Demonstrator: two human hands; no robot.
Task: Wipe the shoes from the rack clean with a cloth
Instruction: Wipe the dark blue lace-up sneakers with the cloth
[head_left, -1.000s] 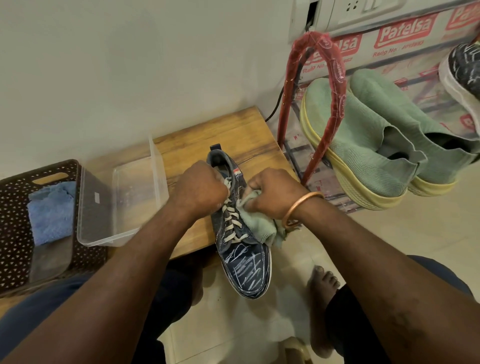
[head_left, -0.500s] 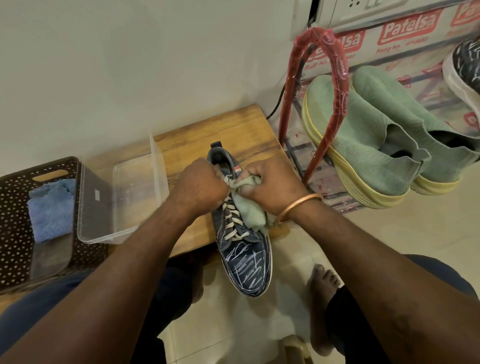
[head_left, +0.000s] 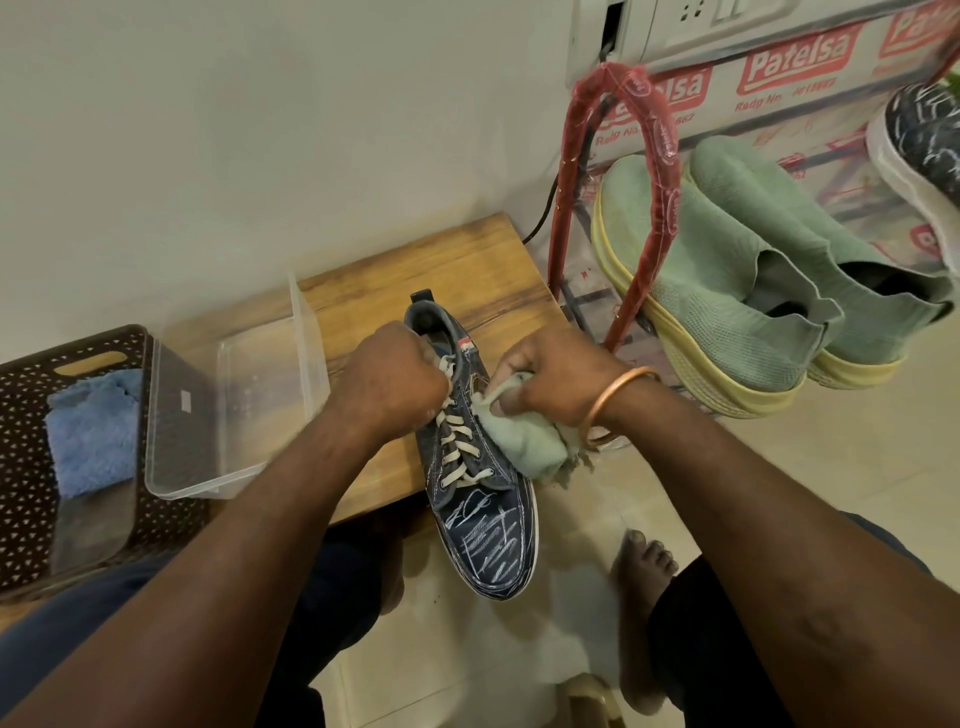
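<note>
**A:** What is the setting?

**B:** A cream wall (head_left: 208, 130) and a pale tiled floor (head_left: 779, 493). A low wooden bench (head_left: 441, 275) stands against the wall, with a red-wrapped metal shoe rack (head_left: 662, 208) to its right.

**A:** How many shoes?

**B:** Four. Two sage-green knit slip-on shoes (head_left: 727, 291) with yellow soles lean on the rack. One dark patterned shoe (head_left: 924, 130) sits at the right edge of view. One navy denim lace-up sneaker (head_left: 483, 535) has its heel over the bench's front corner and its toe out above the floor, pointing at the person.

**A:** Containers and cloths?

**B:** Two of each. On the left, a dark brown perforated plastic basket (head_left: 26, 467) sits just beside a clear plastic box (head_left: 234, 415). A blue fluffy cloth (head_left: 93, 431) lies in the basket, and a pale green cloth (head_left: 524, 441) is at the sneaker.

**A:** And the hands?

**B:** The left hand (head_left: 389, 379) has its fingers curled tight, gripping the sneaker at the top of the laces. The right hand (head_left: 561, 384), with one copper bangle (head_left: 618, 400) at the wrist, bunches the green cloth in curled fingers. Its thumb presses the cloth to the sneaker's right side.

**A:** What has changed?

**B:** Half a second ago the cloth covered the tongue. Now it sits lower, off the laces and on the side panel. The left hand's grip is unchanged.
</note>
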